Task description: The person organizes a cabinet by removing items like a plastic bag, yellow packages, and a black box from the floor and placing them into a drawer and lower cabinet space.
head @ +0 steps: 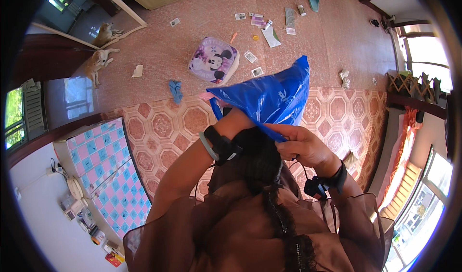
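My right hand [303, 142] pinches the rim of a blue plastic bag [278, 95] between thumb and fingers. The bag hangs before me with its mouth spread towards my body. My left hand [238, 119] reaches into that mouth, and the bag covers its fingers, so what they touch is hidden. A bit of pink material [207, 96] pokes out at the bag's left corner. Both wrists carry black straps with small devices, and a pale bangle [208, 146] circles the left one.
On the floor beyond the bag lie a Minnie Mouse cushion-like item [213, 61], a blue cloth [175, 91], several printed cards [250, 57] and a green slipper [313, 2]. A dog [98, 63] rests by a mirror [126, 32]. A checkered surface [112, 174] stands at left.
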A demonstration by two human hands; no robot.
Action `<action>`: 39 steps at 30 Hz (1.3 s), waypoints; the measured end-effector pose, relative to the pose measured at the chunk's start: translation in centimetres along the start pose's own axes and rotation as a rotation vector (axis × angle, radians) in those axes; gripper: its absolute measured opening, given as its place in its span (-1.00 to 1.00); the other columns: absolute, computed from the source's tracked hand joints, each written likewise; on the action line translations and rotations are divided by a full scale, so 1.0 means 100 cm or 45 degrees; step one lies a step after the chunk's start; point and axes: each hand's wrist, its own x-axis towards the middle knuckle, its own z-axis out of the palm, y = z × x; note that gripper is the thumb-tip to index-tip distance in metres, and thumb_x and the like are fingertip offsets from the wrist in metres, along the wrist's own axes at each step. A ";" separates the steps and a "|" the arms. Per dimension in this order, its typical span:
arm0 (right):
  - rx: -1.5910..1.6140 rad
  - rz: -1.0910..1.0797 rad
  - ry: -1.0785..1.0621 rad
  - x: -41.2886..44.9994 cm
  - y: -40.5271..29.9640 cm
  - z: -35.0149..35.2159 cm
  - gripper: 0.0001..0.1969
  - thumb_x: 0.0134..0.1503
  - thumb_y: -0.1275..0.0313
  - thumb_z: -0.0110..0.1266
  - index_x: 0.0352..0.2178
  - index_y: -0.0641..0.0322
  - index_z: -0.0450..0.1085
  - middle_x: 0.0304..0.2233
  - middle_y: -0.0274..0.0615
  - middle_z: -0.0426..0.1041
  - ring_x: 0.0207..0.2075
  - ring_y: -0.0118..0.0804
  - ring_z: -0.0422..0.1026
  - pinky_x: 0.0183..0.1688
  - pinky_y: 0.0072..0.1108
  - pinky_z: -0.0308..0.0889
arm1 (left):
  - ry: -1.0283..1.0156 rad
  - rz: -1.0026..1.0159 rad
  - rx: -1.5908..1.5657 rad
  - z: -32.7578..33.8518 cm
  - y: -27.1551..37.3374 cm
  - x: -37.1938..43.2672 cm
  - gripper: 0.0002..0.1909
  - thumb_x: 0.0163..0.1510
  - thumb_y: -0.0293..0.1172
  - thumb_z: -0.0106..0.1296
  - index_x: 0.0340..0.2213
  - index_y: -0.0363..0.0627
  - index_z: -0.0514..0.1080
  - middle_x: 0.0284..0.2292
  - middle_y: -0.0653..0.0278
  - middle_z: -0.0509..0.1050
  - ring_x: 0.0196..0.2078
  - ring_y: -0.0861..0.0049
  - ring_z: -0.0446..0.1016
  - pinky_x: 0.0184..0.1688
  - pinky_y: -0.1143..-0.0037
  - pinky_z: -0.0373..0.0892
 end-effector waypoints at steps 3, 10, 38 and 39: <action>-0.091 -0.032 0.070 -0.012 0.002 0.002 -0.51 -0.05 0.58 -0.16 -0.01 0.30 0.03 -0.70 -0.48 0.11 -0.67 -0.65 0.04 -0.63 -0.78 -0.04 | -0.227 0.015 -0.022 -0.012 0.016 -0.014 -0.68 -0.08 -0.33 -0.08 -0.23 -0.16 0.27 -0.24 0.11 0.33 -0.20 0.31 0.32 -0.13 0.44 0.21; -0.450 -0.021 0.043 -0.024 0.038 0.009 -0.45 -0.06 0.58 -0.17 0.03 0.16 -0.01 -0.69 -0.48 0.13 -0.66 -0.65 0.06 -0.62 -0.79 0.00 | -0.245 -0.753 -1.070 -0.031 -0.011 -0.038 -0.70 0.00 -0.43 -0.21 -0.17 -0.11 0.29 -0.21 0.20 0.36 -0.19 0.35 0.34 -0.14 0.49 0.25; 0.123 0.035 0.002 -0.028 0.060 0.049 -0.49 -0.01 0.52 -0.23 0.02 0.33 -0.07 -0.65 -0.33 0.13 -0.63 -0.55 0.05 -0.47 -0.69 0.09 | -0.137 -0.407 0.310 0.006 0.028 -0.144 -0.72 -0.14 -0.45 -0.08 -0.32 -0.30 0.29 -0.34 0.00 0.37 -0.28 0.19 0.34 -0.20 0.39 0.23; 0.095 0.018 0.010 -0.027 0.058 0.051 -0.48 0.00 0.52 -0.23 0.04 0.27 -0.08 -0.63 -0.31 0.14 -0.62 -0.54 0.05 -0.46 -0.69 0.09 | -0.153 -0.389 0.313 0.006 0.017 -0.142 -0.72 -0.14 -0.45 -0.08 -0.32 -0.30 0.29 -0.34 0.00 0.37 -0.28 0.19 0.34 -0.20 0.39 0.23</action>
